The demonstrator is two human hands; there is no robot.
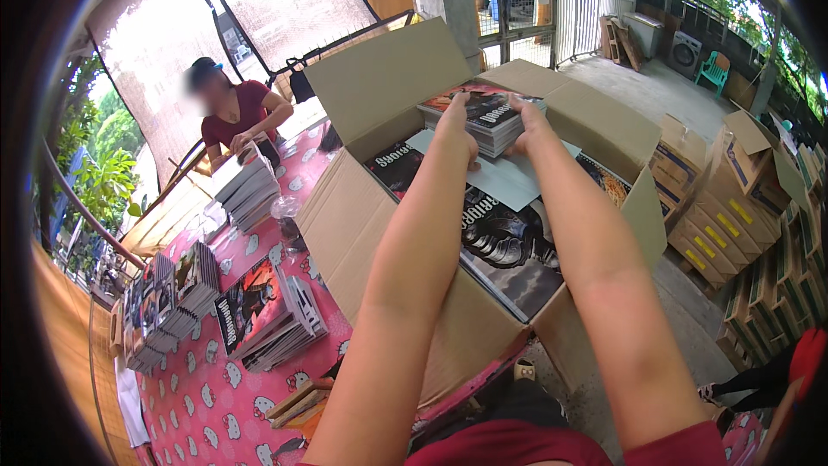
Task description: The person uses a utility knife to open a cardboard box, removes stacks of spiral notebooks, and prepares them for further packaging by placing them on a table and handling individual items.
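My left hand (454, 123) and my right hand (528, 123) grip the two sides of a small stack of magazines (483, 114), held over the far end of a large open cardboard box (349, 216). Inside the box lie more magazines with dark covers (504, 246) and a pale sheet of paper (509, 179). The box flaps stand open on all sides. Both my forearms reach forward from the lower edge.
On the pink patterned tablecloth (216, 397) to the left lie several magazine stacks (267, 311). A person in a dark red shirt (235, 116) sits at the far left handling a stack (246, 185). Stacked cardboard cartons (733, 207) stand on the right; a green chair (712, 71) is far back.
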